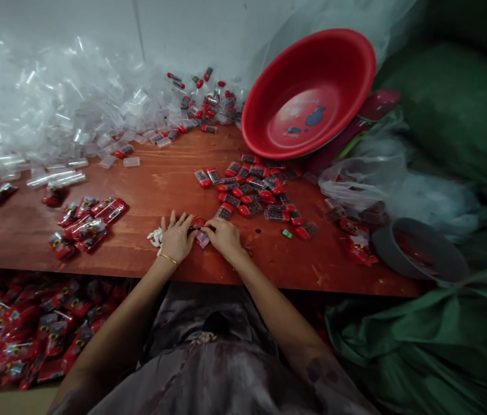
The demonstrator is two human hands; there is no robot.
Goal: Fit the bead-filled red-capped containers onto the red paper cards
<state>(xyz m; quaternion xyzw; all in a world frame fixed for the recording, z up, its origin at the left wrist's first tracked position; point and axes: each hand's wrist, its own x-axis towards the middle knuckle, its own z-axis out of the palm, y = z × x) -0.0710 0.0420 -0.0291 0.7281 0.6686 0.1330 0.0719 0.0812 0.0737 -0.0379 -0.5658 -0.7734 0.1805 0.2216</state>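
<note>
Centrally, a reddish wooden table (161, 178) filled my view, with green sacks (450, 115) heaped along its right side. A red plastic basin (312, 98) leaned tilted at the table's far right, and a drift of clear plastic sleeves (53, 109) banked against the wall at far left. Below the near edge, to my left, lay a box of packed red items (22, 334). A loose scatter of small red-capped pieces (256, 193) lay just beyond my hands, and a smaller cluster of bagged ones (87, 222) sat well to the left. My left hand (177, 237), a gold bangle at its wrist, and my right hand (226, 236) met near the table's front edge, fingers curled partly closed around one small red piece (199, 226) pinched between them. White scraps (155, 236) lay just beside my left hand.
</note>
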